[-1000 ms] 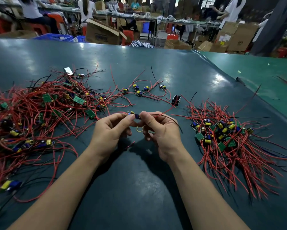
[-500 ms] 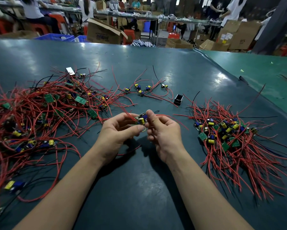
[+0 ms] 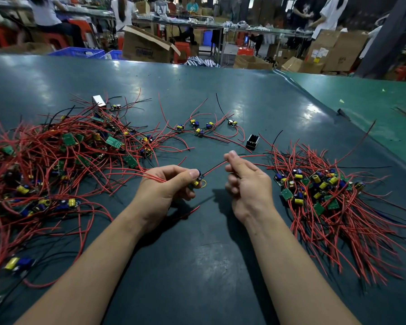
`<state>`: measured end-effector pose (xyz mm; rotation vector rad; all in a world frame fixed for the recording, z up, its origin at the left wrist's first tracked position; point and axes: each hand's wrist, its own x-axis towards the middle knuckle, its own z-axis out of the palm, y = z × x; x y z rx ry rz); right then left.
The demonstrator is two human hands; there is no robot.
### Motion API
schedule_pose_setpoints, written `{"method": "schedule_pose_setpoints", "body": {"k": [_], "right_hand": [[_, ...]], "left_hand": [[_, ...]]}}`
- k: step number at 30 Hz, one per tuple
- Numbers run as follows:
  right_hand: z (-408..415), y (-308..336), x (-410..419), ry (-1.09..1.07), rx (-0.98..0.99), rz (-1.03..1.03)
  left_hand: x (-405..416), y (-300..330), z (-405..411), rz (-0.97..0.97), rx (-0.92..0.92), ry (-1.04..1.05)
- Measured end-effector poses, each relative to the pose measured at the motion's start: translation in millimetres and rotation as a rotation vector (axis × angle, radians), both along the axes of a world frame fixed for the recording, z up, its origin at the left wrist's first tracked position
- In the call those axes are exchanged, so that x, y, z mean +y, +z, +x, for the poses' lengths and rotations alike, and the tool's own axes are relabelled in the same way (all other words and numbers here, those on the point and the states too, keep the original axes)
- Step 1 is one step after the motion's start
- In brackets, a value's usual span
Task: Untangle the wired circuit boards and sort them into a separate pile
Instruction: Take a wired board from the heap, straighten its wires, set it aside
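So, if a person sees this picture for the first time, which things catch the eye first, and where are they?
First, the big tangled heap of red wires and small boards covering the table's left side, and the neater sorted pile on the right. Between them, the left hand pinches one small circuit board, while the right hand pinches its wires and draws them out to the right.

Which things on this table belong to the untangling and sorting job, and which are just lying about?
Part of the job:
- circuit board, gripped by the left hand
- its wires, pinched by the right hand
- tangled pile
- sorted pile
- a few loose wired boards beyond the hands

Lying about:
- small black box
- small white box
- cardboard boxes behind the table
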<state>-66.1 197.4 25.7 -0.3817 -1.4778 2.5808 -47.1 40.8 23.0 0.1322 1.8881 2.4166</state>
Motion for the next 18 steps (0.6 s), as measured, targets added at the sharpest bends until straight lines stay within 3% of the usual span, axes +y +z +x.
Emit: {"method": "schedule_pose_setpoints", "body": {"k": [4,9,18], "right_hand": [[-5.1,-0.6,9.9,-0.106,0.004,-0.019],[-3.4,-2.3,8.0,-0.17,0.069,0.18],[-2.3,-2.1,13.6,-0.156,0.144,0.359]], "left_hand": [[0.3,0.4,1.4,-0.017,0.007,-0.032],[-2.0,0.5,1.7,-0.031,-0.006,-0.047],[-4.1,-0.1,2.0,-0.042,-0.018,-0.071]]}}
